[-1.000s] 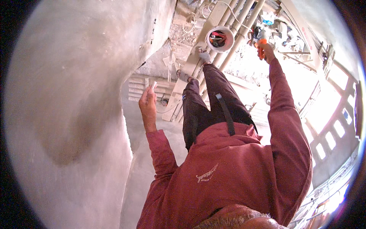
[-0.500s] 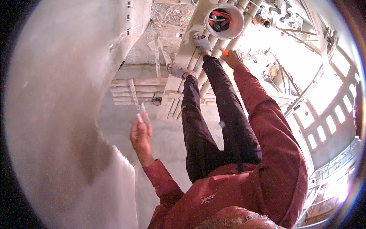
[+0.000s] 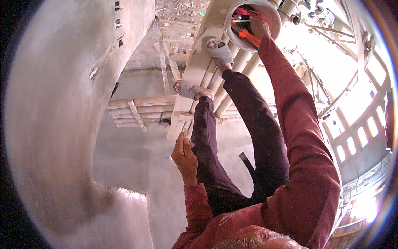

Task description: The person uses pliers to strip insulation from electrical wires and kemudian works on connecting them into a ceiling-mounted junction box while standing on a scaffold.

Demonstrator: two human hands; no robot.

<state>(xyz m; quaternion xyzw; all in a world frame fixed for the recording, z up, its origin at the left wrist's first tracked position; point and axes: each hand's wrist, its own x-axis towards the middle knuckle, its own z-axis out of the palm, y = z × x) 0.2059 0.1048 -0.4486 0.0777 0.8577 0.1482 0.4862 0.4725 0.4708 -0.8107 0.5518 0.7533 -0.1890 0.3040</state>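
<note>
My left hand (image 3: 185, 159) is raised in front of my left leg, fingers pinched together. A small, thin whitish piece (image 3: 185, 132) pokes up from the fingertips; its kind is too small to make out. Stretched far forward, my right hand (image 3: 260, 29) reaches down into a white round bucket (image 3: 229, 30). Its fingers are partly hidden, so their grip does not show. Beside it in the bucket lies an orange-handled tool (image 3: 248, 37), among red and dark items (image 3: 244, 12).
I stand in grey sandals (image 3: 222, 52) on a narrow walkway of planks (image 3: 201, 62) and poles (image 3: 251, 62). A smooth grey plastered wall (image 3: 58, 103) curves along the left. Stacked poles (image 3: 145, 110) stick out leftward. Rubble (image 3: 182, 12) lies below; bright window openings (image 3: 362, 137) stand right.
My right hand has moved forward into the bucket; the orange thing it held now lies beside it there. My left hand has shifted right, toward my leg.
</note>
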